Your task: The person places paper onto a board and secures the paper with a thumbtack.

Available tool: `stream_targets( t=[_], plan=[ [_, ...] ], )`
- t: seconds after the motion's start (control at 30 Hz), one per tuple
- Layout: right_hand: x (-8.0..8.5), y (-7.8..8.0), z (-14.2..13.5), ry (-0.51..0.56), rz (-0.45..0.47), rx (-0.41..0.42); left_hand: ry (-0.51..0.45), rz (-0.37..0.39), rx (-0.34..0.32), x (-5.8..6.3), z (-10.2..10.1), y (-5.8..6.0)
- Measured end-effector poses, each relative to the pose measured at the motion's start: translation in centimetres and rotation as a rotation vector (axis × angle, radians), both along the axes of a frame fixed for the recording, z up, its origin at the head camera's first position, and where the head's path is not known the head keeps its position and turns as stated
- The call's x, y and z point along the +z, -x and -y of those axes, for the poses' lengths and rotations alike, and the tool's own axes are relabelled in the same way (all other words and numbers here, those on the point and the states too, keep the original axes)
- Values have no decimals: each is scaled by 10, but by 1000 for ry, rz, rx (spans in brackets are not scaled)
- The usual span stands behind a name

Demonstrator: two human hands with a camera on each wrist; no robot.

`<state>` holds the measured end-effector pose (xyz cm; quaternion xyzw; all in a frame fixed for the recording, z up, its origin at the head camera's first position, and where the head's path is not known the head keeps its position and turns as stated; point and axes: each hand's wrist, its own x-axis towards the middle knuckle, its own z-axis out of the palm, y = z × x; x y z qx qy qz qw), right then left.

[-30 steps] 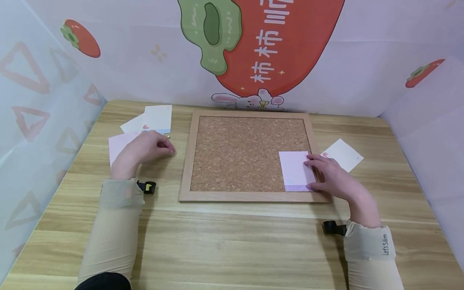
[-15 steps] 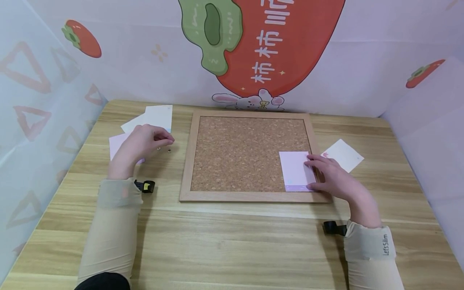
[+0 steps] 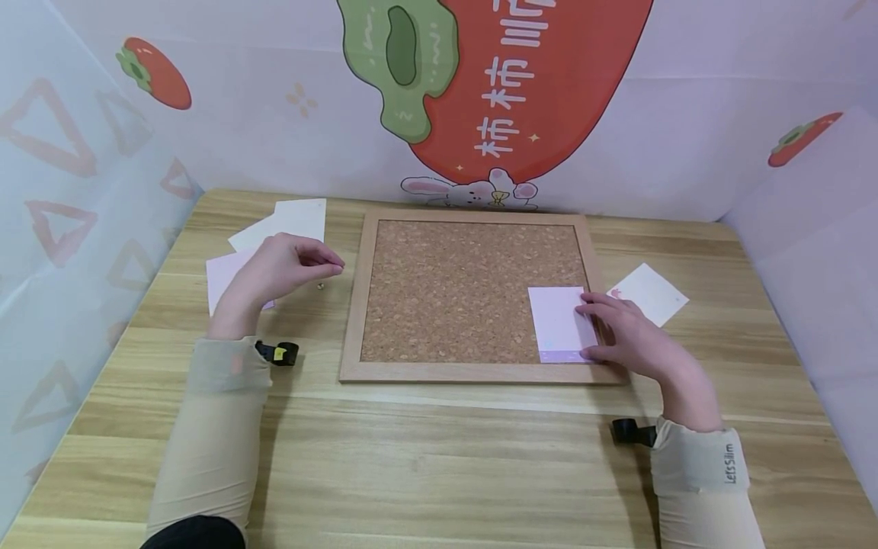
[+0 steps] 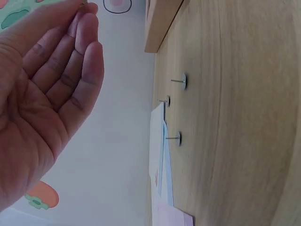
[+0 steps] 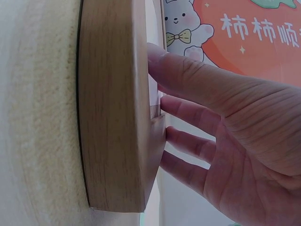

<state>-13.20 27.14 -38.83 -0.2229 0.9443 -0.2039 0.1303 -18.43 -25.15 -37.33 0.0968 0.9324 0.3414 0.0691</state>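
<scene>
My left hand (image 3: 281,267) hovers over the table left of the corkboard (image 3: 453,297), thumb and fingertips pinched together. In the left wrist view a tiny gold-coloured bit, seemingly a thumbtack (image 4: 84,4), shows between those fingertips. Below it, more thumbtacks (image 4: 184,81) lie point up on the wood; one thumbtack (image 3: 320,287) also shows in the head view. My right hand (image 3: 638,332) rests with spread fingers at the board's right side. Its thumb and fingertips press a light purple note sheet (image 3: 559,320) into the lower right corner; other fingers touch the wooden frame (image 5: 113,117).
White note sheets (image 3: 302,217) and a purple sheet (image 3: 222,274) overlap at the table's far left, partly behind my left hand. Another white sheet (image 3: 652,293) lies right of the board. A printed cloth backdrop (image 3: 261,130) rises behind the table.
My left hand first went up and away from the table's front, uncovering a thumbtack, then shifted slightly right toward the board. The right hand and its note sheet have stayed still.
</scene>
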Motion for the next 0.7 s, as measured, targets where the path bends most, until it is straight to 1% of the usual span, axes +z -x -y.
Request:
stream_targets(
  t=[0.17, 0.27, 0.47, 0.7],
  plan=[
    [0, 0, 0, 2, -2, 0, -143, 54, -9, 1, -7, -1],
    [1, 0, 0, -4, 9, -2, -209, 88, -20, 0, -11, -1],
    [1, -1, 0, -13, 18, -9, -242, 114, -49, -3, -15, 1],
    [0, -1, 0, 1, 4, -7, -269, 88, -92, -5, -18, 1]
  ],
)
